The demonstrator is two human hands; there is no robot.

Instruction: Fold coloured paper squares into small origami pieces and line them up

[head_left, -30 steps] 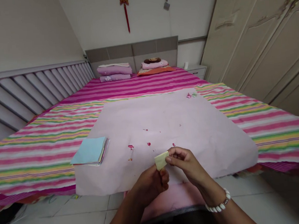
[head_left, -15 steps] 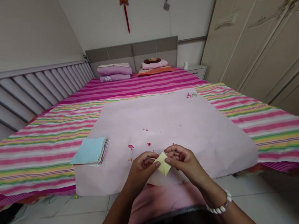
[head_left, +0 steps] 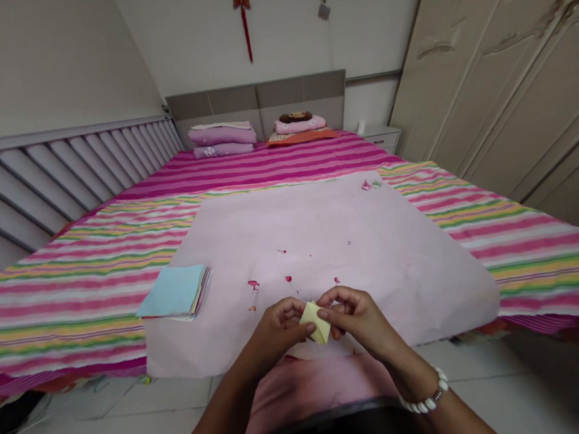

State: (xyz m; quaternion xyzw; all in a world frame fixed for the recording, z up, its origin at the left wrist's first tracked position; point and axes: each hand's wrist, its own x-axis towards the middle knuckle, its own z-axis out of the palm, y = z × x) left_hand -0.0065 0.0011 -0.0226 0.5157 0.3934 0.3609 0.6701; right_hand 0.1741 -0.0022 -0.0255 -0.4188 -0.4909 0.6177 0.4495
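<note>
A small piece of folded pale yellow paper [head_left: 316, 323] is held up between my two hands, just above the near edge of a large pale pink sheet [head_left: 290, 220]. My left hand [head_left: 282, 328] pinches its left side, thumb on the front. On the right side, my right hand [head_left: 353, 317] grips it with thumb and fingers; a white beaded bracelet [head_left: 427, 400] circles that wrist. Creases show on the paper's front, while its back is hidden by my fingers.
At the left, a stack of coloured paper [head_left: 175, 291] lies with a light blue sheet on top. Two small folded paper pieces, one pink [head_left: 366, 185] and one green [head_left: 376, 184], sit at the far right corner of the sheet. Red printed marks [head_left: 253, 285] dot its middle.
My hands and the yellow paper have dropped slightly. The paper has tilted from an upright diamond, and my fingers have shifted on its edges.
</note>
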